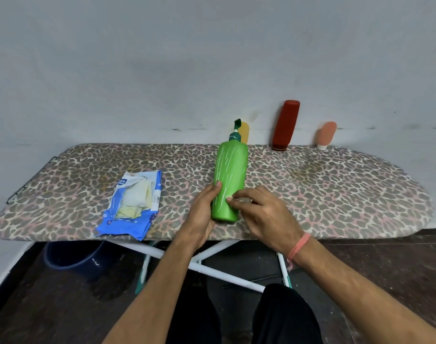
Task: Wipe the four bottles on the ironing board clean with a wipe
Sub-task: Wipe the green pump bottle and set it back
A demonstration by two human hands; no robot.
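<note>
**Green bottle in hand, three more waiting at the far edge**

Leopard-print fabric covers the ironing board [323,184], which runs the full width of your view and carries everything you need. The blue wipe pack [133,207] lies open by the near edge towards the left end, probably so your left hand can reach a fresh sheet.

The green pump bottle [229,180] stands out from the row, near the middle of the near edge and tilted slightly, so you can turn it as you work. The red bottle [285,126], the yellow bottle [245,132] half hidden behind the pump, and the small peach bottle [326,136] stand cap-down along the far edge against the wall, out of your way; I judge they are yet to be cleaned.

Your left hand [203,214] curls round the green bottle's lower left side, steadying it. Your right hand [261,212] presses a pale wipe [239,199] against the lower right side, fingers bent over it. Only a scrap of the wipe shows.
</note>
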